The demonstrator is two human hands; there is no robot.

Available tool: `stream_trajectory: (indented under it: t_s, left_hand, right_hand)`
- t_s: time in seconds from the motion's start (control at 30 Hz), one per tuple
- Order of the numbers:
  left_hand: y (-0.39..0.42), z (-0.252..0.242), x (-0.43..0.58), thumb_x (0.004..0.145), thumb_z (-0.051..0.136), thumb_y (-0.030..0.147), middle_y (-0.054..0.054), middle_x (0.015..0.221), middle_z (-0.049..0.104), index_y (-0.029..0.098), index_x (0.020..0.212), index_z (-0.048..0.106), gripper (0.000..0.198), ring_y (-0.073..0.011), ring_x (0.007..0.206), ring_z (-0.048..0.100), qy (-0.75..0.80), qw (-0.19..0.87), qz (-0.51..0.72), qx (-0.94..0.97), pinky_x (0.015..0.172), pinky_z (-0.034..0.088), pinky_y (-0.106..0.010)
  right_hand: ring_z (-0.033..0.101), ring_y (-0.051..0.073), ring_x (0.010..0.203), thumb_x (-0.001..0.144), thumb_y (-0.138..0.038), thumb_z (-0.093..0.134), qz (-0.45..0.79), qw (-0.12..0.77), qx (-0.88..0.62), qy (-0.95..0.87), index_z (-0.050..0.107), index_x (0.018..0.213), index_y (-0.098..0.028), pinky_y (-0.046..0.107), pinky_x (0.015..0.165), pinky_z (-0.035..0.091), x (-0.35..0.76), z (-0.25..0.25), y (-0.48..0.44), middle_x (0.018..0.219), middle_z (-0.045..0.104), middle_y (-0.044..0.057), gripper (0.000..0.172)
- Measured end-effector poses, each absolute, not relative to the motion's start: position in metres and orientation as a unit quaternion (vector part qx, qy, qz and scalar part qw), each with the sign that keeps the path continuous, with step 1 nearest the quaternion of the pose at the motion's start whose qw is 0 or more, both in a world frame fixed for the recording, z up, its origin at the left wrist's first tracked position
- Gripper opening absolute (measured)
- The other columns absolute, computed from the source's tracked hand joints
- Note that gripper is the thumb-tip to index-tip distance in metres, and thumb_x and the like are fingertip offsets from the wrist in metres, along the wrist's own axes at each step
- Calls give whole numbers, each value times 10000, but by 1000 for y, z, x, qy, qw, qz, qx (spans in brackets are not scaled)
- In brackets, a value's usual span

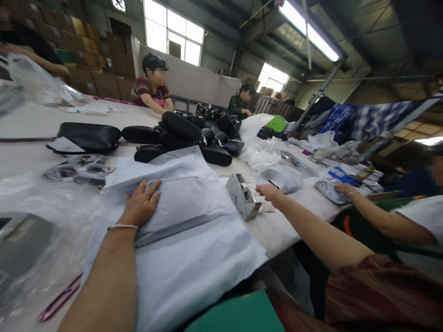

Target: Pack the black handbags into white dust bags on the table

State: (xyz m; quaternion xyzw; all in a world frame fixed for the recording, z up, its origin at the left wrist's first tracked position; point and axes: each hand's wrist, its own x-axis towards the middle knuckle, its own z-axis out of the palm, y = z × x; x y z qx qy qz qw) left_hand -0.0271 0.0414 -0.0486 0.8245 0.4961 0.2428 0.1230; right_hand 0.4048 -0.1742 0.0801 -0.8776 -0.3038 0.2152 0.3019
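My left hand [141, 203] lies with spread fingers on a sheet of pale blue-grey tissue paper [194, 253]. The paper is folded over a flat, roughly rectangular shape whose contents are hidden. Just right of the paper, a grey tape dispenser [242, 196] stands on the table. My right hand [270, 192] is beside the dispenser's far right side, its fingers drawn together; whatever they pinch, if anything, is too small to make out. Small beige pieces [266, 206] lie below that hand.
Black bags [183, 127] are heaped beyond the paper, with grey straps [76, 170] at left. Clear plastic [62, 221] and pink-handled scissors [60, 297] lie near my left arm. A co-worker's hand [344, 189] holds a clear-wrapped item at right. Other people work across the table.
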Motion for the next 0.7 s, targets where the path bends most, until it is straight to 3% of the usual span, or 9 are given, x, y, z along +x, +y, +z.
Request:
stream_trajectory:
  t_s: [0.1, 0.27, 0.4, 0.47, 0.6, 0.7]
  left_hand:
    - [46, -54, -28, 1020, 308, 482, -108, 1665, 268, 293, 1555, 420, 578, -332, 1510, 305, 490, 126, 250, 826, 1197, 309, -565]
    - [47, -56, -31, 1018, 304, 473, -133, 1651, 289, 271, 1554, 425, 586, -334, 1503, 323, 486, 117, 263, 825, 1192, 328, -558]
    - [42, -53, -32, 1015, 332, 435, -131, 1614, 372, 262, 1528, 473, 559, -313, 1493, 354, 484, 108, 271, 825, 1187, 354, -535]
    - [40, -52, -33, 1013, 359, 416, -123, 1598, 407, 273, 1513, 495, 538, -311, 1471, 393, 485, 104, 280, 822, 1174, 377, -534]
    - [38, -49, -34, 1017, 377, 393, -103, 1595, 422, 300, 1516, 487, 520, -285, 1470, 404, 490, 104, 280, 819, 1178, 382, -506]
    - [37, -48, -34, 1016, 372, 391, -118, 1608, 400, 285, 1522, 482, 528, -298, 1480, 388, 491, 107, 275, 819, 1178, 380, -514]
  right_hand:
    - [608, 171, 776, 847, -381, 591, 301, 335, -863, -229, 638, 789, -176, 318, 731, 483, 400, 58, -196, 838, 693, 64, 218]
    - [574, 155, 713, 683, -266, 673, 353, 402, -821, -198, 594, 706, -182, 295, 680, 466, 384, 54, -205, 759, 658, 38, 118]
    - [608, 202, 808, 592, -301, 703, 333, 438, -800, -239, 652, 697, -178, 307, 683, 446, 383, 61, -214, 850, 708, 73, 170]
    - [622, 219, 825, 573, -376, 719, 262, 462, -787, -313, 677, 668, -177, 302, 670, 437, 386, 59, -221, 898, 735, 86, 224]
    - [533, 151, 561, 620, -491, 679, 246, 478, -784, -309, 635, 634, -198, 262, 496, 344, 382, 48, -244, 634, 638, 33, 297]
    - [468, 104, 484, 604, -470, 688, 307, 506, -766, -252, 585, 629, -203, 223, 443, 275, 372, 35, -259, 612, 596, 9, 287]
